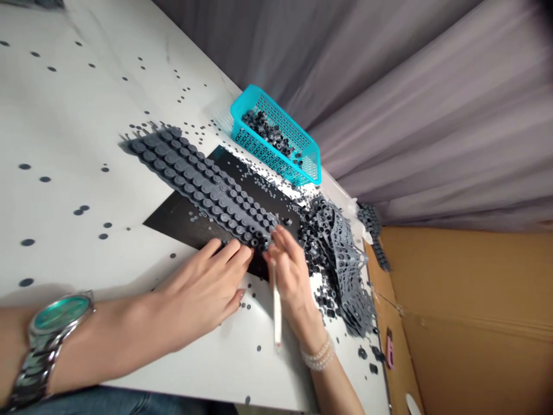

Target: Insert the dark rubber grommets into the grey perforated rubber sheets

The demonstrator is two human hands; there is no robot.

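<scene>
A long grey rubbery sheet with rows of round raised discs (190, 173) lies slantwise over a black mat (173, 219). My left hand (216, 276) rests at the sheet's near edge, its fingers stretched and the thumb apart, with nothing seen in its grasp. At the sheet's right end my right hand (287, 265) is closed around a slim white pen-like stick (277, 311), whose lower end sticks out below the palm. The fingertips of this hand meet the sheet beside several small black ring-like pieces (259, 239). What exactly they pinch there is hidden.
A turquoise basket (276, 167) of small black pieces stands behind the mat. To the right lie a heap of grey perforated sheets (345, 265) and loose black pieces (313, 242). Small dark discs dot the white table (86, 230). Beyond are a curtain (389, 104) and cardboard (466, 288).
</scene>
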